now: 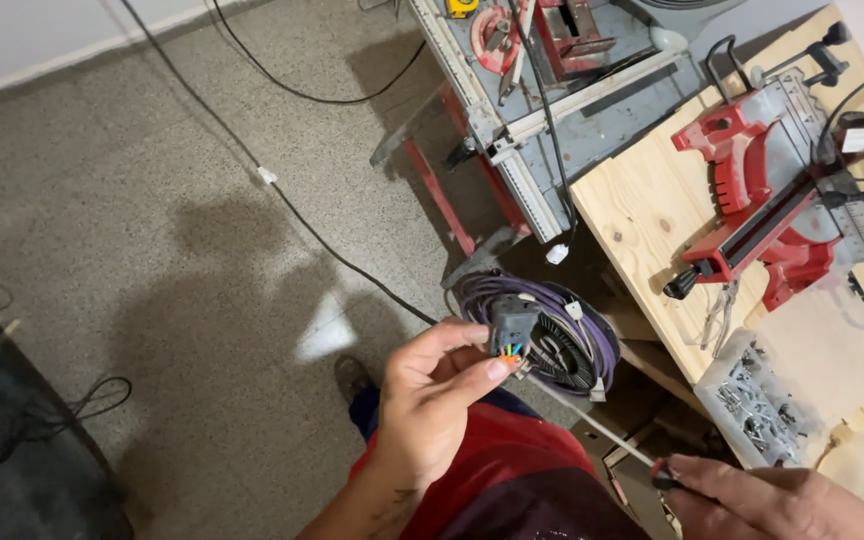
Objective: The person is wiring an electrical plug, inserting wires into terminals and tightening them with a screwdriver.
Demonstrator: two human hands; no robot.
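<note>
Left hand (432, 400) fingers (492, 368) pinching a dark plug connector (512, 325) with coloured wires, held above the floor beside the desk's (642, 210) near edge. Right hand (782, 500) clenched around a screwdriver (592, 425), tip at the connector. Behind: purple cable coil (592, 335); on the desk, red mitre saw (782, 190), clear screw box (762, 400).

Left hand (430, 400) low at centre pinching a small dark plastic connector block with coloured wires (512, 328), coiled purple cable bundle (592, 335) just behind it, right hand (767, 497) at lower right holding a thin metal-shafted screwdriver (592, 425) angled toward the connector, pale wooden workbench (642, 200) to the right carrying a red and grey mitre saw (782, 190), clear plastic tray of metal screws (757, 400) at its near edge, grey metal table saw (552, 90) behind, black cable (252, 150) across the speckled floor (202, 300) on the left.
</note>
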